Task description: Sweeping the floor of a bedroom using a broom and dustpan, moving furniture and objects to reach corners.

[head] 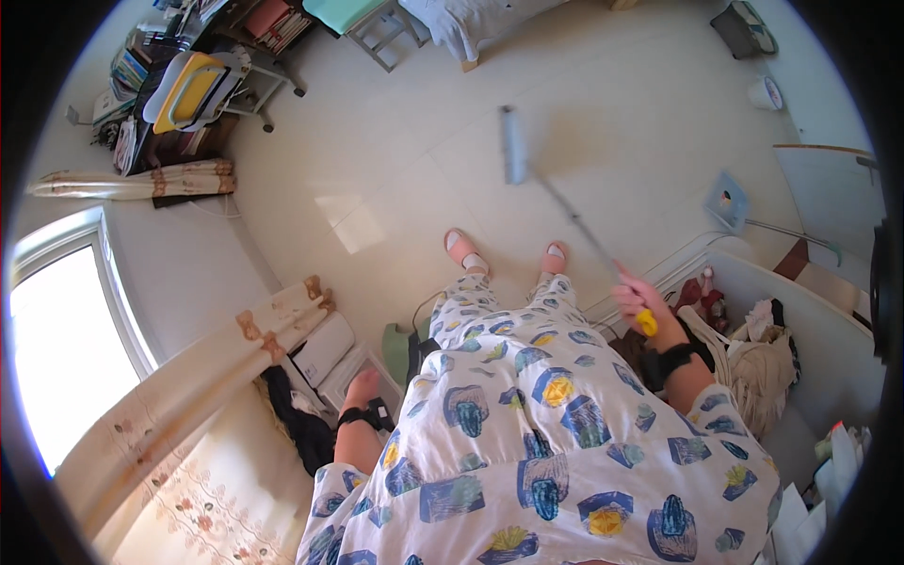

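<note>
My right hand (638,296) is closed around the shaft of a long-handled broom (575,215); a yellow grip end sticks out below the hand. Out on the tiled floor, ahead of my feet, lies the broom's narrow pale blue-grey head, blurred. My left hand (364,387) hangs by my left side, over a white storage box (346,371). No object shows in it, and its fingers are too foreshortened to make out. To the right of the broom, a light blue dustpan (727,203) with a long metal handle rests near the wall.
A desk (201,35) with books and a yellow-backed chair (189,92) stand at the far left. Curtains (205,381) hang beside the window at left. Clothes (759,374) fill an open white compartment on my right. A white bucket (765,93) and a bag (740,32) sit along the right wall.
</note>
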Tool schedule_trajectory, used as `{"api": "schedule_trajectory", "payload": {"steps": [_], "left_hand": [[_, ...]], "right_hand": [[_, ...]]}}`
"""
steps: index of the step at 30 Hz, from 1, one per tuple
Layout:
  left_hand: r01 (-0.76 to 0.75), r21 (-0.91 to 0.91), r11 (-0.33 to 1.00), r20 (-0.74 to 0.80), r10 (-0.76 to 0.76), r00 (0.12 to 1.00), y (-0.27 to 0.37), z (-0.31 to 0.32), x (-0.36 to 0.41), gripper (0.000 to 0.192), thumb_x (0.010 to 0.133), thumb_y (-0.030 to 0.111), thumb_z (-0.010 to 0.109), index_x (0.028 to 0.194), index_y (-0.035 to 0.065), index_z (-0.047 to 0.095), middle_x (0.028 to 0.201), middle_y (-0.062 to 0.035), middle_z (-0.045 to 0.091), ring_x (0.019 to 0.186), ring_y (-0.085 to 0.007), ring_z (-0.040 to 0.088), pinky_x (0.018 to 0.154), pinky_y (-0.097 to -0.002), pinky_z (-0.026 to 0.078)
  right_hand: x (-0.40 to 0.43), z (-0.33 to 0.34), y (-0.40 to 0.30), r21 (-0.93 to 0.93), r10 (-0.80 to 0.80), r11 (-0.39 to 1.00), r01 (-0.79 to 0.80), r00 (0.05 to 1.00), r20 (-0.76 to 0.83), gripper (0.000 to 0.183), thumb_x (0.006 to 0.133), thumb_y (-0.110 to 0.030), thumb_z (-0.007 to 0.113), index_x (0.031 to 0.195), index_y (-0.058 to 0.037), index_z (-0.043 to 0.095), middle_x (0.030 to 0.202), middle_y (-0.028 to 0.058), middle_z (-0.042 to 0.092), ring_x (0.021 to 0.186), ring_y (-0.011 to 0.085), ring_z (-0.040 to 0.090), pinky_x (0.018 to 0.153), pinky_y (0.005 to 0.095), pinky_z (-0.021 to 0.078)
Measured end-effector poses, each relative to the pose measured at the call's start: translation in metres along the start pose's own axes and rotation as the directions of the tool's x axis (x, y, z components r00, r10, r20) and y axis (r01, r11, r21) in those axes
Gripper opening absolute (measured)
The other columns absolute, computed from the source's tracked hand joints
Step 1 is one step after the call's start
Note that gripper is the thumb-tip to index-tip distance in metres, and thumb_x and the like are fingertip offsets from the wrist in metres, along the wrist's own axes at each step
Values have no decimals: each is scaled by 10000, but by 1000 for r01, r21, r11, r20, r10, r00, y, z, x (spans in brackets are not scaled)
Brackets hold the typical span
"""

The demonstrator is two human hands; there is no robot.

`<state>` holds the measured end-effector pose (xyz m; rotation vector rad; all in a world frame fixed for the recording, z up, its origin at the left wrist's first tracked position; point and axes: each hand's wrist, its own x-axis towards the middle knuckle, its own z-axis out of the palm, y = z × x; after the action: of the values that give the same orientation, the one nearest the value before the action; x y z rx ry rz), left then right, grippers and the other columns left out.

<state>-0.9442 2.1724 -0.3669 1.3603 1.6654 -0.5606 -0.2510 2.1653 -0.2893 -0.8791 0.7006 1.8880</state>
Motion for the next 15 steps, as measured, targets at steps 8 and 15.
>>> {"api": "schedule_trajectory", "payload": {"steps": [8,15], "left_hand": [[-61,-183,981,-253,13,967,136,-151,-5,405,896,248,525,1244,41,520,1153,-170,598,1091,-244,562,924,-323,423],[-175,-196,965,-270,118,956,184,-181,3,358,916,195,533,1242,47,520,1150,-139,596,1066,-195,555,916,-291,421]], "right_hand": [[281,137,73,-119,368,930,-349,866,339,244,889,-133,518,684,-107,388,616,-26,416,492,51,430,409,168,351],[319,131,20,490,467,665,-563,826,315,158,873,-46,498,776,-36,373,677,19,438,517,90,474,474,179,433]]}}
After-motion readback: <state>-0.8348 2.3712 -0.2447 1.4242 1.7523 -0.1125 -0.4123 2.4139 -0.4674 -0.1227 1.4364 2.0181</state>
